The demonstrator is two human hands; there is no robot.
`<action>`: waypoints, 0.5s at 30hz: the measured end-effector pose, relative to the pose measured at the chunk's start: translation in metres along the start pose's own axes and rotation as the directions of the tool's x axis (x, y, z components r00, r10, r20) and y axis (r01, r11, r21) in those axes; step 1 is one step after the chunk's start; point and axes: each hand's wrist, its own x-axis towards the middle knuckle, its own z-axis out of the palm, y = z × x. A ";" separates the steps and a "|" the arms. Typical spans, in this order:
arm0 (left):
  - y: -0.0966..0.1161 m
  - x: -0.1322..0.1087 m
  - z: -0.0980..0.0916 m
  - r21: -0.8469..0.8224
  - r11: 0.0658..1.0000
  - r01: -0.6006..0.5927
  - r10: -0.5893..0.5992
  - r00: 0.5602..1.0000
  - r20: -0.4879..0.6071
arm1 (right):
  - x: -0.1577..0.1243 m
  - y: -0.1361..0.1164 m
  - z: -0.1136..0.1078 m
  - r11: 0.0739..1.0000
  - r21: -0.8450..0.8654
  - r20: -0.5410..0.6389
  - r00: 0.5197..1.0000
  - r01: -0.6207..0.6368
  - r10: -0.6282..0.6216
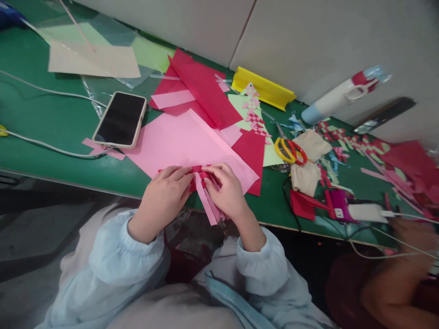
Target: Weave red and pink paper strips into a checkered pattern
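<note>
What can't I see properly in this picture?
In the head view:
- Paper strips: partly covered by the left hand and right hand.
- Blue thing, top left: cut off by the picture's edge.
- Another person's hand, far right: too blurred to make out its fingers.

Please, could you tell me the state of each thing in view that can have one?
Left hand: fingers curled over the red strips, thumb hidden
Right hand: pinching the red strips
Pink strips: loose ends hanging down
Phone: face up, screen dark
Pink sheet: spread out
Red sheet: creased
Scissors: lying down, blade opening unclear
Bottle: lid state unclear
White cable: plugged into white block
</note>
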 end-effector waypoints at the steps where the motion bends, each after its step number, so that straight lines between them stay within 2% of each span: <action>1: 0.000 0.000 0.000 -0.002 1.000 -0.002 0.002 1.000 -0.001 | 0.000 0.000 0.000 1.000 0.004 0.005 1.000 0.000 0.000; 15: 0.000 0.000 -0.001 -0.023 1.000 0.004 -0.004 1.000 -0.006 | 0.000 0.001 -0.002 1.000 0.027 0.017 1.000 -0.011 0.010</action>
